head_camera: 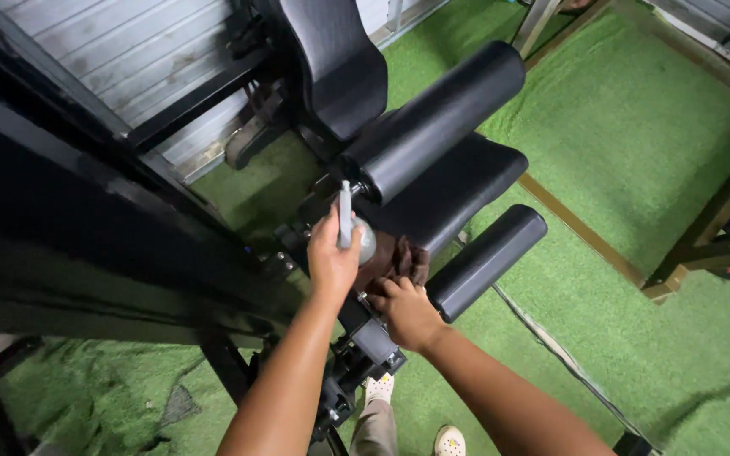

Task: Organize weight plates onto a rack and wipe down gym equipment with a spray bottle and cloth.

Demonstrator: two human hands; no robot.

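My left hand [331,257] is closed around a small silver spray can [348,224] held upright against the joint of a black gym machine. My right hand [405,311] presses a dark brown rag [405,257] onto the machine's metal arm just below the can. Above the hands lies a large black padded roller [437,114], with the black seat pad [458,181] under it. A smaller padded roller [485,260] sticks out to the right of my right hand. The machine's backrest [335,63] stands at the top.
The black steel frame [69,203] of the machine fills the left side. Green artificial turf [635,143] covers the floor, edged by wooden beams [585,230]. A grey slatted wall [145,51] stands behind. My shoes [449,441] show at the bottom.
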